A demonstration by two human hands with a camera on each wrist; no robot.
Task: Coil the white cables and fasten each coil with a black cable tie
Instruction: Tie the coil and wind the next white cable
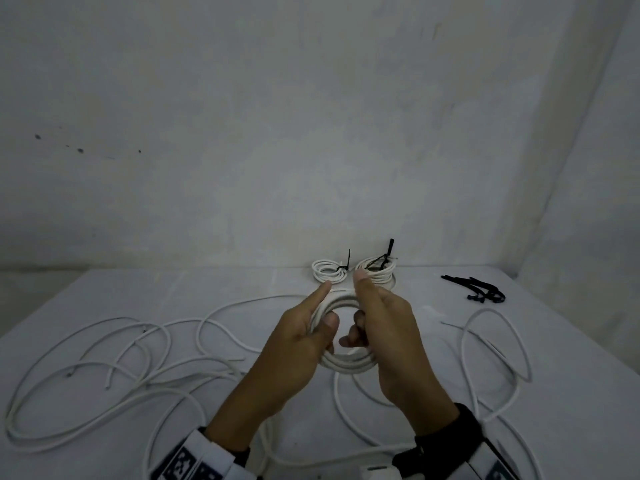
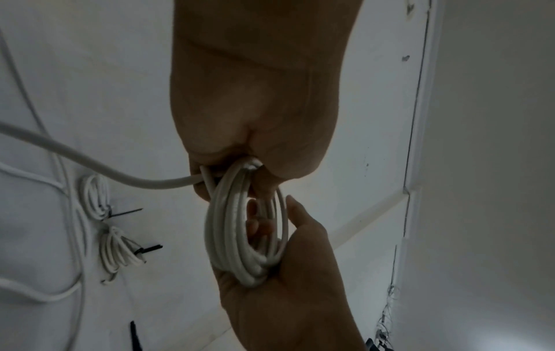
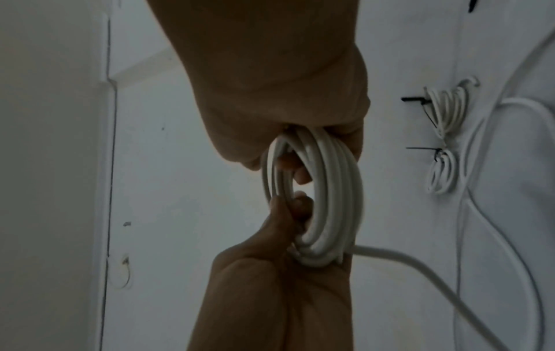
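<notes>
both hands are up off the table (image 1: 104, 445) with the coil (image 1: 346, 362) stretched between them, and that seems to be the point: held on two sides, the loops can't spring apart. the left hand (image 1: 294, 344) has its fingers curled round the coil's left side, thumb hooked into the ring, forefinger pointing out straight. the right hand (image 1: 388, 327) grips the right side the same way, thumb raised above it. in the left wrist view the turns sit bunched in both fists, and a tail (image 2: 90, 163) leaves the coil by the left hand, so i'd say this cable isn't fully wound in.

beyond the coil, against the wall, lie two done coils (image 1: 329, 270), each with a black tie cinched on and its end sticking up. they look parked there out of the way. right of the coil and well apart from it lie the spare ties (image 1: 481, 289), near enough for the right hand to fetch one, i'd guess. to the coil's left sprawl loose cables (image 1: 104, 368), and another loop (image 1: 495, 341) lies to its right, all waiting their turn.
</notes>
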